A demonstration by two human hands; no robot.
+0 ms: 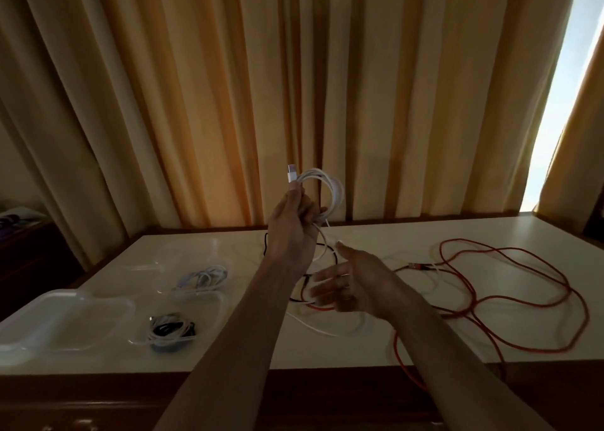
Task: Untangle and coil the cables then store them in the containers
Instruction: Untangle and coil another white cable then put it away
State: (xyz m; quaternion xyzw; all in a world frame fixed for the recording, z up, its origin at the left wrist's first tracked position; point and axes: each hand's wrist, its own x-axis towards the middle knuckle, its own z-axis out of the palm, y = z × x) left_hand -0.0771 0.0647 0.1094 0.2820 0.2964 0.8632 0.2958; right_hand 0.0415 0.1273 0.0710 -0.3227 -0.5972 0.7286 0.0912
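My left hand (294,224) is raised above the table and grips a coiled white cable (328,190), its plug pointing up past my thumb. A loose tail of that cable hangs down to the table. My right hand (349,285) hovers lower with fingers spread and straight, holding nothing, over a tangle of black, white and red cables (309,300). A long red cable (510,293) sprawls in loops over the right of the table. Clear containers stand at the left: one holds a pale coiled cable (204,278), another a black-and-white coil (171,329).
A white table (376,234) runs to a near edge above dark wooden drawers. An empty clear container (75,316) sits at the front left, another (186,251) further back. Orange curtains hang close behind the table. The red cable drops over the front edge.
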